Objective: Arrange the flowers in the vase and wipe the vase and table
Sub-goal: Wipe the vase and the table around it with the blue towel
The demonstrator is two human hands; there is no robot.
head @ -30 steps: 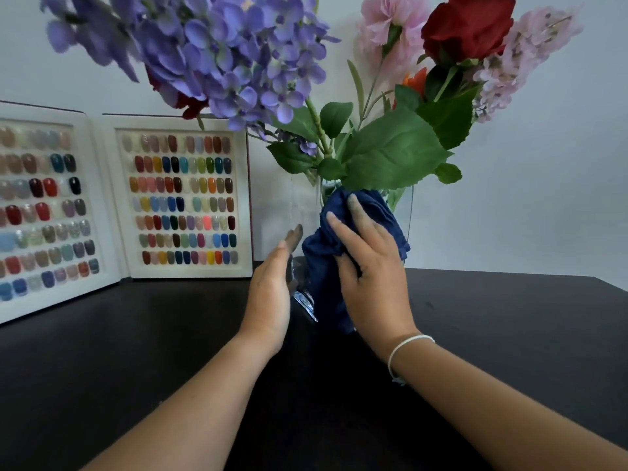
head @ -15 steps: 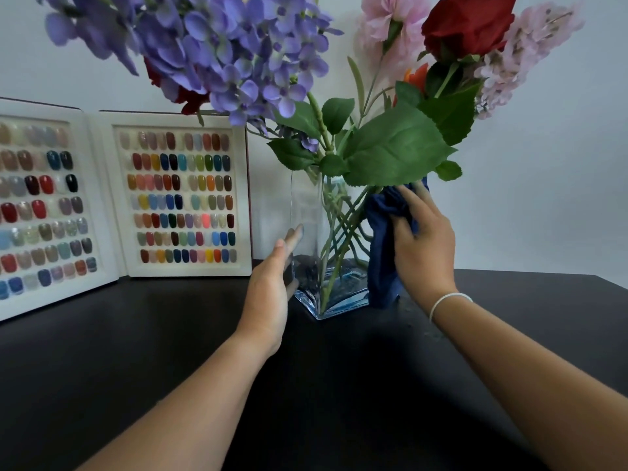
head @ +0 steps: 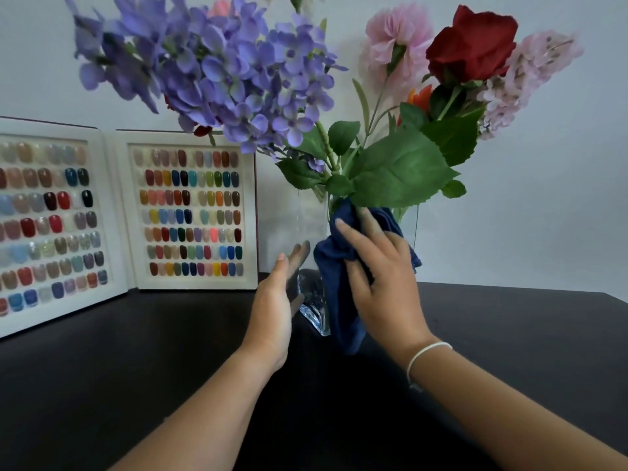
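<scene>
The right hand (head: 380, 283) presses a blue cloth (head: 334, 283) flat against the near face of the glass vase (head: 311, 229), fingers spread over the bunched fabric; the cloth hangs below the palm toward the black table (head: 509, 334). The left hand (head: 273, 307) stands edge-on against the vase's left side, fingers straight and held together, their tips seen through the glass. Above the right fingertips a large green leaf (head: 401, 168) overhangs the cloth and hides the vase's rim. The flowers stand in the vase: purple hydrangea (head: 231, 69) over the left hand, red rose (head: 472, 45) and pink blooms (head: 397, 39) over the right. Left of the left hand, two open nail-colour boards (head: 190, 209) lean against the wall.
</scene>
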